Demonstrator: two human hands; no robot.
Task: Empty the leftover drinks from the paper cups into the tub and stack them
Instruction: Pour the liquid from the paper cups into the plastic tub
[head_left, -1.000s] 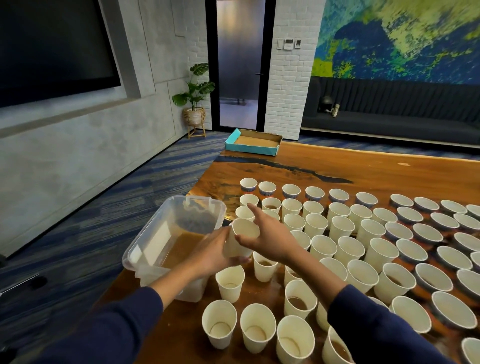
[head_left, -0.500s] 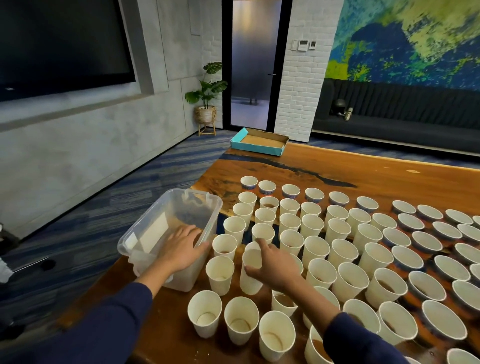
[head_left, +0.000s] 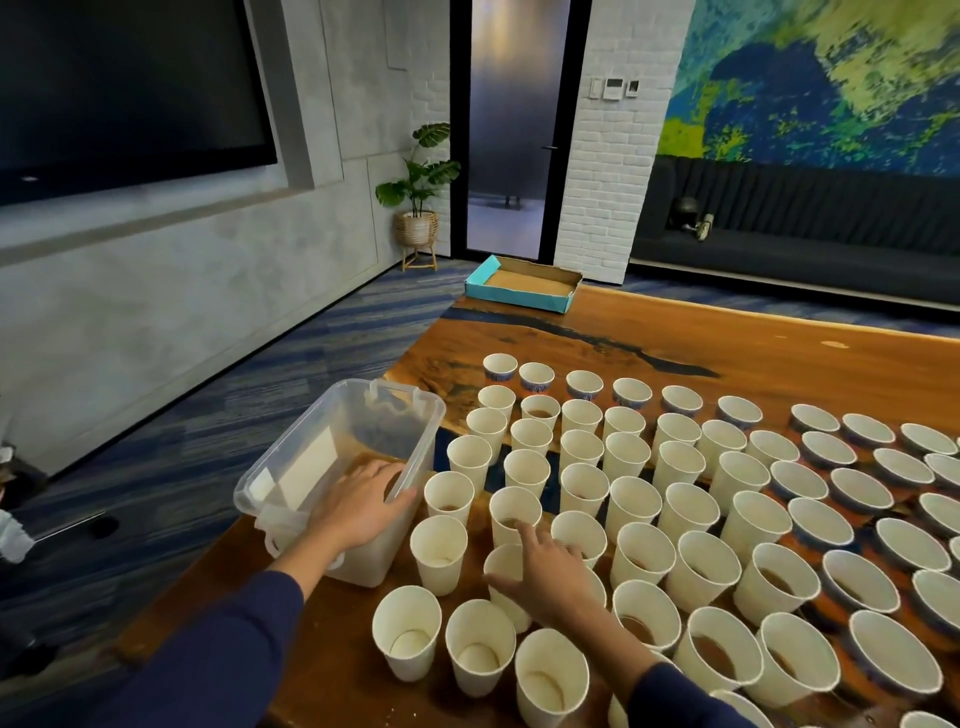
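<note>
At the far left a dark screen (head_left: 124, 83) hangs on the grey wall, and further right a potted plant (head_left: 418, 179) stands beside a glass door (head_left: 511, 124). On the near left corner of the wooden table (head_left: 779, 353) sits the clear plastic tub (head_left: 311, 467), with brown liquid lying in its bottom. The left hand (head_left: 363, 501) rests on the tub's near right rim, its fingers curled over the edge and reaching inside, so it grips the wall of the tub. Just right of the tub begin the white paper cups (head_left: 634, 499), standing upright in close rows that spread across the table to the right edge; several hold a little brown drink in the bottom, while others near the front look dry. The right hand (head_left: 545, 574) hovers low among the near cups with its fingers spread and straight, holding nothing; its thumb lies against a cup (head_left: 501, 564) partly hidden beneath the palm, and its fingertips reach to the rim of the next cup beyond. At the far end of the table lies a shallow teal box (head_left: 522, 286). Along the far right wall runs a dark bench (head_left: 805, 228) under a blue and green mural (head_left: 831, 78).
</note>
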